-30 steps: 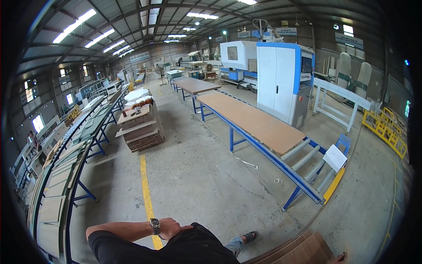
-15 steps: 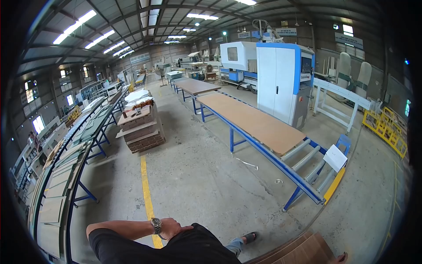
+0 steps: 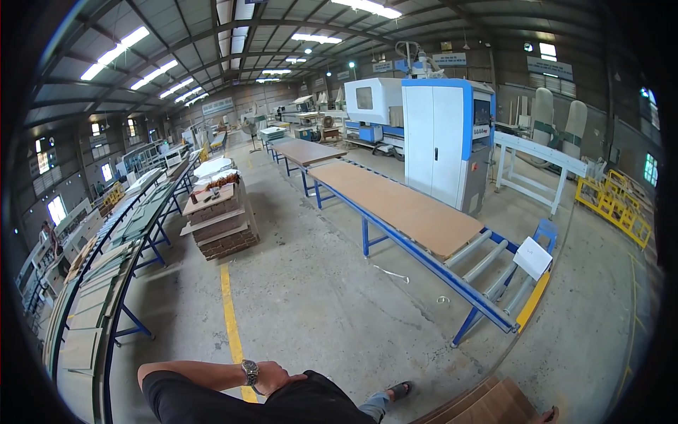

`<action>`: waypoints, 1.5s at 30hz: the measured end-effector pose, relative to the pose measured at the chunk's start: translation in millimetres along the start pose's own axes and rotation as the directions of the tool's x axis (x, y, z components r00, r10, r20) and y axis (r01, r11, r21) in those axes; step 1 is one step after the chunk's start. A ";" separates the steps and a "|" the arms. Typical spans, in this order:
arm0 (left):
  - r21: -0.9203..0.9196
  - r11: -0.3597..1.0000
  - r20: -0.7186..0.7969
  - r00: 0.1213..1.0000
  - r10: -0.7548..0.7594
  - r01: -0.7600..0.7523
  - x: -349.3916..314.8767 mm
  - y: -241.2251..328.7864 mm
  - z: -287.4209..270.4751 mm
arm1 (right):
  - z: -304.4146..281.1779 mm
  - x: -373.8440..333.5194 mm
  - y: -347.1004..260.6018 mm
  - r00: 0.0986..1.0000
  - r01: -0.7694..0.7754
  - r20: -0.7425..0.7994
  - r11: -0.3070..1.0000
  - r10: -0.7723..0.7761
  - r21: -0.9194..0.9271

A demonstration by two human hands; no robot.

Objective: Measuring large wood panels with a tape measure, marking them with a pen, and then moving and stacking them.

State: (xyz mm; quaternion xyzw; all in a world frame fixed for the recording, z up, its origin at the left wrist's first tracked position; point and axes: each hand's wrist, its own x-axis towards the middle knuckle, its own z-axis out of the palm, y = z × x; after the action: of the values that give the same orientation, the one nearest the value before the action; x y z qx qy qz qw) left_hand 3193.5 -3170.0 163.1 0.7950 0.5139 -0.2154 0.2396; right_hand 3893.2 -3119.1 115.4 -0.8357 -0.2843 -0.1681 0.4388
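My left hand [image 3: 272, 378], with a metal watch [image 3: 250, 372] on its wrist, rests against the front of my black shirt [image 3: 311, 399]. Its fingers look curled in, and I see nothing held in them. At the lower right edge, a small part of my right hand [image 3: 549, 415] shows beside a stack of brown sheets [image 3: 487, 406]. Too little of that hand is in view to tell whether it grips a sheet. A sandalled foot [image 3: 400, 390] is on the concrete floor between my shirt and the sheets.
A blue roller conveyor [image 3: 459, 311] carries a long brown board [image 3: 402, 201]. A white and blue machine cabinet [image 3: 438, 141] stands behind it. A panel stack [image 3: 224, 233] is left of centre. Panels cover a long conveyor [image 3: 113, 311] at left. Yellow frames [image 3: 611, 208] stand far right.
The whole view has shifted slightly, with the conveyor and cabinet now a little further left and lower. My left hand stays against the shirt, and my right stays by the brown sheets.
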 end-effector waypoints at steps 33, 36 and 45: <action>-0.033 0.998 0.021 0.998 -0.054 0.055 -0.1 4.8 -8.6 | 17.1 2.9 19.9 0.976 0.170 -0.130 0.984 -0.177 -0.060; -0.035 0.999 0.004 1.000 -0.028 0.028 1.0 0.8 -5.7 | 15.2 3.6 18.7 0.974 0.128 -0.184 0.991 -0.134 -0.046; -0.012 1.000 0.036 0.999 0.008 -0.007 -1.6 1.6 -1.0 | 1.5 6.8 13.5 0.880 0.263 -0.393 0.963 -0.266 -0.065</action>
State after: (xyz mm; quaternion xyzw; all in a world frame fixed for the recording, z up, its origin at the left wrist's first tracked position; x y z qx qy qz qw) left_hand 3194.5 -3171.1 165.1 0.7916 0.5077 -0.2257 0.2543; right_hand 3906.9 -3121.7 109.5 -0.7394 -0.2997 -0.3939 0.4563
